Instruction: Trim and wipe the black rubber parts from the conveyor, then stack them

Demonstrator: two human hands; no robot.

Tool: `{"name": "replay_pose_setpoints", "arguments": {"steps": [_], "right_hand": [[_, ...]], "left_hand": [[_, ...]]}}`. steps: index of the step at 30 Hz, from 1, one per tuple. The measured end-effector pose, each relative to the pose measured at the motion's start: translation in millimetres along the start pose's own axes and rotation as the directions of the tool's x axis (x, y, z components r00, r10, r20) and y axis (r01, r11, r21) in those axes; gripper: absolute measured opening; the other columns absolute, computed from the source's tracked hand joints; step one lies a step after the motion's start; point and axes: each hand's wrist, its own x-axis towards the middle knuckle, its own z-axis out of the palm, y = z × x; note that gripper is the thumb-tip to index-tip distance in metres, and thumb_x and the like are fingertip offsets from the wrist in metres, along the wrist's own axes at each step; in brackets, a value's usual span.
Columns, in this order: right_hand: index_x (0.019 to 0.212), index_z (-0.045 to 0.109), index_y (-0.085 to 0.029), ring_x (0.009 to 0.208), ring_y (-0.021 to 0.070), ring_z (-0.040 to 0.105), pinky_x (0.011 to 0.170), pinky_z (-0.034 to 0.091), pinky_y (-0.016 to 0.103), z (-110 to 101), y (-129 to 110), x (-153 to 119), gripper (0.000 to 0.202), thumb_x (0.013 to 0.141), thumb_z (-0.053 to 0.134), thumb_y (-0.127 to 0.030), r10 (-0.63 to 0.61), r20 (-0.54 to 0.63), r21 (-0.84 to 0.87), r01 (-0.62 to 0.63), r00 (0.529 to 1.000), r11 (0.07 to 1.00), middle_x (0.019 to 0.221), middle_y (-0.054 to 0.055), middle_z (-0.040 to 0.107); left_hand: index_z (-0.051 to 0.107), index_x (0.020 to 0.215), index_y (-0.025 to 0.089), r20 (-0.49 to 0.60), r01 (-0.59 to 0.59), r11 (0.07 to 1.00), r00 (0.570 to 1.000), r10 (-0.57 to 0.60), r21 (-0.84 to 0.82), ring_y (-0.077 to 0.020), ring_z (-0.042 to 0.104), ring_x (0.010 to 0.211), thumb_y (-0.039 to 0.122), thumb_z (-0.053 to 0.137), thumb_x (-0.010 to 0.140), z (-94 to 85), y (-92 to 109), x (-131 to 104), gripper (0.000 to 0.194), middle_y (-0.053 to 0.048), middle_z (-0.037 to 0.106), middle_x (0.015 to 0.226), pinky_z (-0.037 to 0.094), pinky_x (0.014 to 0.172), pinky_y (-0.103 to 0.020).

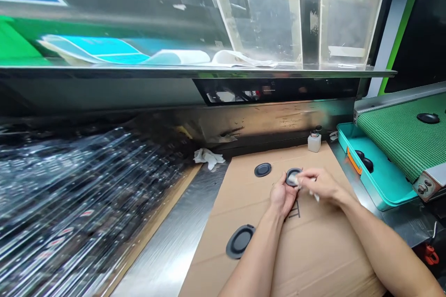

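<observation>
One dark disc point(291, 172) sat held in the left hand point(280, 195), above the cardboard point(320, 241), while the right hand point(321, 183) pinched a white cloth point(293, 179) against its face. It looked light and fairly stiff, probably smooth, likely best held by the rim. Two similar discs point(262, 170) lay on the cardboard, which covered part of the metal surface point(174, 246); beyond stood a bottle point(314, 143), with a teal tray point(374, 195) rightward, beside a green conveyor point(390, 120).

Passage left on cardboard point(223, 213), between far disc point(262, 170) and near disc point(240, 241). Centre taken up by left hand point(281, 195) and right hand point(322, 183). Right side blocked by 1 teal bin point(386, 190), far right corner by white bottle point(314, 142).
</observation>
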Motion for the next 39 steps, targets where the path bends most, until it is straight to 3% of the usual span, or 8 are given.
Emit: {"name": "replay_pose_setpoints", "arguments": {"steps": [4,10,19,23,26,32,35,39], "right_hand": [[0.098,0.076,-0.014,0.078,0.019,0.066,0.069,0.049,0.027,-29,19,13,0.038,0.083,0.064,-0.047,0.083,-0.453,0.185,0.003,0.888,0.983,0.09,0.007,0.075],[0.097,0.077,-0.018,0.088,0.0216,0.068,0.08,0.048,0.029,-47,67,17,0.032,0.088,0.055,-0.039,0.062,-0.684,-0.138,-0.213,0.727,0.967,0.096,0.008,0.076],[0.098,0.078,-0.023,0.084,0.02,0.067,0.075,0.045,0.025,-49,93,15,0.033,0.092,0.05,-0.039,0.113,-0.658,-0.333,-0.421,0.745,0.844,0.094,0.006,0.076],[0.096,0.078,-0.023,0.083,0.0198,0.066,0.071,0.042,0.024,-47,89,14,0.032,0.092,0.05,-0.04,0.116,-0.641,-0.355,-0.428,0.758,0.831,0.091,0.006,0.076],[0.096,0.078,-0.023,0.081,0.02,0.066,0.07,0.042,0.024,-48,87,13,0.034,0.093,0.049,-0.04,0.12,-0.638,-0.351,-0.427,0.76,0.833,0.09,0.006,0.076],[0.098,0.078,-0.024,0.086,0.0205,0.067,0.074,0.044,0.024,-49,84,12,0.031,0.092,0.051,-0.038,0.131,-0.625,-0.363,-0.435,0.769,0.824,0.093,0.006,0.076],[0.099,0.078,-0.024,0.088,0.0204,0.068,0.076,0.045,0.024,-50,81,12,0.031,0.092,0.052,-0.037,0.148,-0.614,-0.358,-0.441,0.775,0.823,0.096,0.007,0.076],[0.098,0.078,-0.024,0.089,0.0205,0.068,0.075,0.045,0.024,-50,78,12,0.031,0.092,0.052,-0.039,0.16,-0.618,-0.36,-0.458,0.769,0.813,0.096,0.007,0.076]], "left_hand": [[0.063,0.113,0.005,0.004,-0.008,1.0,1.0,0.008,-0.004,-0.0289,0.071,0.104,0.027,0.038,0.102,2.4,4,-3,0.035,-0.022,0.071,0.112,0.06,0.086,-0.044],[0.061,0.114,0.011,0.048,0.034,0.999,0.998,-0.033,-0.028,-0.0313,0.067,0.114,0.031,0.038,0.101,2.9,6,-9,0.033,-0.02,0.067,0.124,0.059,0.087,-0.046],[0.058,0.119,0.012,0.118,0.128,0.991,0.985,-0.123,-0.028,-0.0335,0.065,0.116,0.024,0.044,0.094,5.9,7,-15,0.031,-0.024,0.065,0.125,0.056,0.088,-0.053],[0.058,0.123,0.013,0.106,-0.125,0.966,0.989,0.103,0.225,-0.0285,0.066,0.115,0.028,0.066,0.086,7.2,1,-17,0.04,-0.02,0.066,0.124,0.053,0.097,-0.047],[0.052,0.132,0.018,0.216,-0.515,0.689,0.852,0.477,0.51,-0.0254,0.064,0.118,0.028,0.083,0.073,10.2,-8,-22,0.068,-0.015,0.066,0.124,0.047,0.107,-0.045],[0.033,0.149,0.026,0.65,-0.873,-0.054,0.318,0.69,0.485,-0.0256,0.06,0.124,0.023,0.081,0.077,19.4,-23,-36,0.087,-0.015,0.059,0.133,0.051,0.106,-0.047],[0.027,0.151,0.03,0.668,-0.893,-0.121,0.229,0.708,0.434,-0.026,0.058,0.126,0.02,0.08,0.078,22.9,-25,-39,0.091,-0.015,0.056,0.136,0.052,0.104,-0.047],[0.025,0.151,0.032,0.656,-0.892,-0.11,0.234,0.718,0.438,-0.0254,0.057,0.127,0.018,0.079,0.078,24.7,-24,-40,0.093,-0.015,0.048,0.141,0.053,0.104,-0.046]]}}
